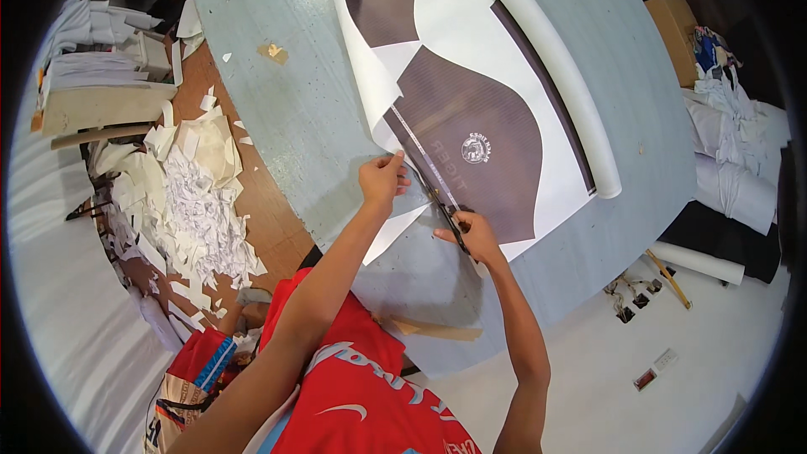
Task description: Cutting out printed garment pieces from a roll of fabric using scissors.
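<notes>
Far right of my fingers is a brown cardboard box [668,29]; its contents I can't make out. My right hand [477,237] holds black scissors [445,213] at the sheet's near-left edge. My left hand [383,179] is half-curled against that edge; whether it grips, I cannot tell. The smooth white sheet [513,84], printed with curvy brown panels, stretches ahead, its right side rolled. Crumpled paper scraps [202,210] heap far left.

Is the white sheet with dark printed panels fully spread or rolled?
Partly rolled: the sheet lies flat centrally, but its right side forms a tube.
</notes>
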`<action>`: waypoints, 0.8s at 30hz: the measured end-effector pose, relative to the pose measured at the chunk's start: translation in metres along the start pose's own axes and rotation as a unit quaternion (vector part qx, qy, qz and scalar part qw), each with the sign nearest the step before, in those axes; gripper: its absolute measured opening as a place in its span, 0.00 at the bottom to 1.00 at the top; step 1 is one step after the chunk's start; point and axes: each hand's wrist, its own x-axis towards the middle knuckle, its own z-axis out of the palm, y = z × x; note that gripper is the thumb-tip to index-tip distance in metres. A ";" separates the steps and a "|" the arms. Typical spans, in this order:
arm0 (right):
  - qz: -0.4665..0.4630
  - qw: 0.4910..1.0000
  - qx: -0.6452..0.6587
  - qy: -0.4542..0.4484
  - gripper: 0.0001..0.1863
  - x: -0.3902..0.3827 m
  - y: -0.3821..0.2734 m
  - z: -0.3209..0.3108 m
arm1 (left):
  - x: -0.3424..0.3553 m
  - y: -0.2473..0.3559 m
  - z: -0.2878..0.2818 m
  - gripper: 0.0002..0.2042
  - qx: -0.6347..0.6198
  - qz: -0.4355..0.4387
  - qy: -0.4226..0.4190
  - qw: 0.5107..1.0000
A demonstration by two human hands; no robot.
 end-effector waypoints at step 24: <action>-0.029 1.000 0.002 -0.006 0.30 0.048 -0.044 0.000 | 0.005 0.000 -0.009 0.10 0.028 0.017 -0.069 0.997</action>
